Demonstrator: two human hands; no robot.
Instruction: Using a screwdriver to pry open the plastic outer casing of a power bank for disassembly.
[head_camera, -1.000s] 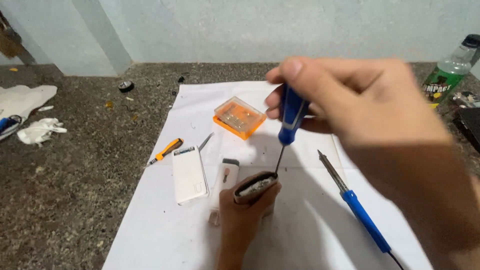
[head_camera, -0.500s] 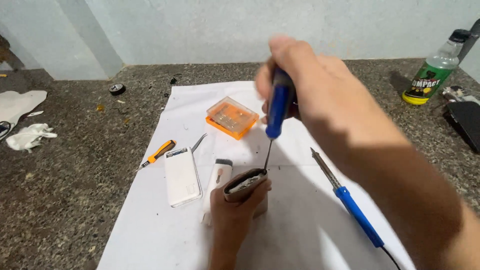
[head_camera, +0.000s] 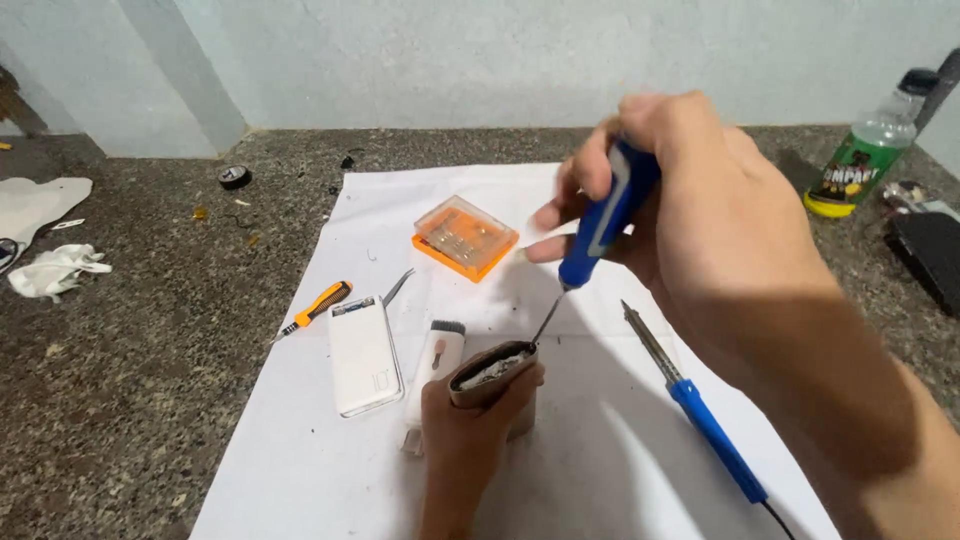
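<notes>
On white sheet (head_camera: 600, 470) — two screwdrivers (head_camera: 600, 215); one soldering iron (head_camera: 700, 415).

An orange bit case (head_camera: 465, 236) lies behind a white power bank (head_camera: 364, 354).

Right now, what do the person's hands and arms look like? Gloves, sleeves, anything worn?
Both are bare. The left hand has no glove, ring or watch that shows, and its forearm is uncovered down to the frame edge. The right hand is also ungloved, with no rings in sight; its wrist and forearm are bare, with no sleeve, strap or band. Nails look short and plain.
</notes>
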